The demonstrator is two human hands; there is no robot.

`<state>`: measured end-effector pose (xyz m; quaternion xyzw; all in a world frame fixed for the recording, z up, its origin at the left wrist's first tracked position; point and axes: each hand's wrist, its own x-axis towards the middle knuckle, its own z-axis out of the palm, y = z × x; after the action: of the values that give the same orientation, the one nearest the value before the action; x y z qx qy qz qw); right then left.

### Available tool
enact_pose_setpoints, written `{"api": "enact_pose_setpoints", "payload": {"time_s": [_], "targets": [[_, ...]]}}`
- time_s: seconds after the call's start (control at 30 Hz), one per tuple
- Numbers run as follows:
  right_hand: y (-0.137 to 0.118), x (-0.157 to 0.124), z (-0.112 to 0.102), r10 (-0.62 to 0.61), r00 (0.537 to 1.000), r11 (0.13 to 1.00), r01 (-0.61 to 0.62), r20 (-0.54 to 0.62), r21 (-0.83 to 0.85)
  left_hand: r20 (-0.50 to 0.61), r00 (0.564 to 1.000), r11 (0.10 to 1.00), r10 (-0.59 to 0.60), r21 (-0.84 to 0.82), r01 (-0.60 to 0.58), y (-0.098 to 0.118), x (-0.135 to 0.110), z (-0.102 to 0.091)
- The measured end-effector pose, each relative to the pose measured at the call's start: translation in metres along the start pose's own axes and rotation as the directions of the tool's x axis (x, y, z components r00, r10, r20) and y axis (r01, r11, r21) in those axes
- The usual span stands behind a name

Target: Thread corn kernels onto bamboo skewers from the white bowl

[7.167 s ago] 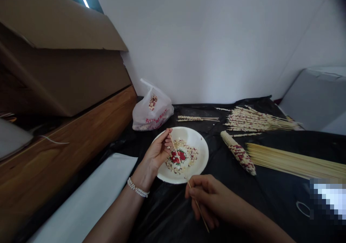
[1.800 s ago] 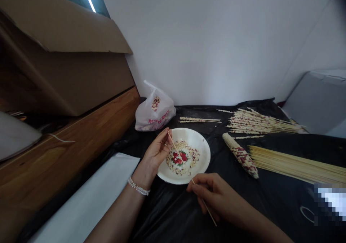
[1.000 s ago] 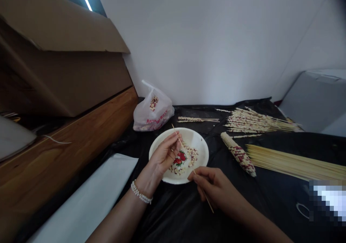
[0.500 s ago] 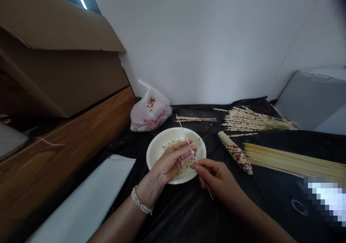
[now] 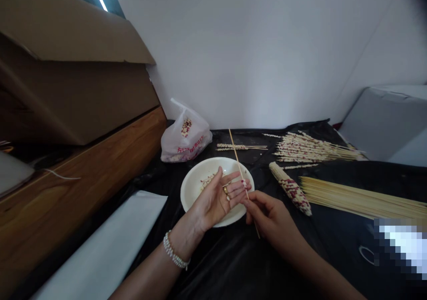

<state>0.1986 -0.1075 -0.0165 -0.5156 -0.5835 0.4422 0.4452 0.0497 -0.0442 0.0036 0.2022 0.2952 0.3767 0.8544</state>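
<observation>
Skewer (image 5: 236, 155) risen, pinched between right fingers (image 5: 251, 203).

The plate (image 5: 191, 188) sits mid-worktop (image 5: 333, 246), with kernels (image 5: 207, 180) in it. The left hand (image 5: 216, 200) lies over its near rim. The right hand (image 5: 270, 213) is just right of it, with a skewer (image 5: 236, 155) slanting back across the plate. Behind the plate lies a pair of filled skewers (image 5: 240, 147), and behind-left a bag (image 5: 185, 135). Right of the plate lies a corn cob (image 5: 290, 188) — behind it a heap of filled skewers (image 5: 313, 151), right of it a bundle of bare sticks (image 5: 360, 200). At far left, a cardboard box (image 5: 76, 68) stands on a wooden ledge (image 5: 83, 180).
</observation>
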Motion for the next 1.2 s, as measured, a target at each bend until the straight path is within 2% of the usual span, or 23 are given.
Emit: {"api": "enact_pose_setpoints", "payload": {"time_s": [0.17,0.4,0.53,0.63,0.73,0.97,1.03,1.1,1.17,1.2], "targets": [[0.004,-0.003,0.003,-0.110,0.993,0.974,0.098,-0.046,-0.203,0.173,0.982,0.996,-0.069,-0.038,0.076,-0.001,-0.008,0.006],[0.011,-0.007,0.010,-0.297,0.952,0.878,0.243,-0.070,-0.412,0.190,0.981,0.996,-0.031,-0.079,0.047,-0.012,-0.012,0.013],[0.010,-0.007,0.010,-0.371,0.919,0.876,0.299,-0.133,-0.379,0.210,0.977,0.999,-0.047,-0.011,0.050,-0.013,-0.010,0.009],[0.007,-0.006,0.007,-0.374,0.909,0.894,0.302,-0.181,-0.331,0.133,0.991,0.983,-0.019,0.183,-0.006,-0.012,-0.006,0.002],[0.005,-0.005,0.004,-0.387,0.894,0.894,0.303,-0.226,-0.330,0.089,0.996,0.930,0.028,0.362,-0.058,-0.009,-0.005,-0.004],[0.004,-0.007,0.004,-0.412,0.879,0.890,0.331,-0.241,-0.314,0.122,0.989,0.949,-0.079,0.313,0.037,-0.001,-0.005,-0.009],[0.002,-0.007,0.003,-0.398,0.885,0.900,0.326,-0.241,-0.289,0.092,0.995,0.957,-0.038,0.289,0.010,0.003,-0.003,-0.011],[-0.001,-0.008,0.004,-0.313,0.927,0.941,0.272,-0.205,-0.202,0.015,0.997,0.964,0.074,0.256,-0.075,0.009,0.001,-0.015],[-0.005,-0.010,0.005,-0.142,0.988,0.990,0.140,-0.064,-0.030,-0.090,0.972,0.960,0.216,0.201,-0.195,0.018,0.005,-0.018],[-0.006,-0.011,0.006,-0.047,0.998,0.996,0.044,0.048,0.074,-0.138,0.953,0.954,0.271,0.170,-0.247,0.023,0.008,-0.020]]}}
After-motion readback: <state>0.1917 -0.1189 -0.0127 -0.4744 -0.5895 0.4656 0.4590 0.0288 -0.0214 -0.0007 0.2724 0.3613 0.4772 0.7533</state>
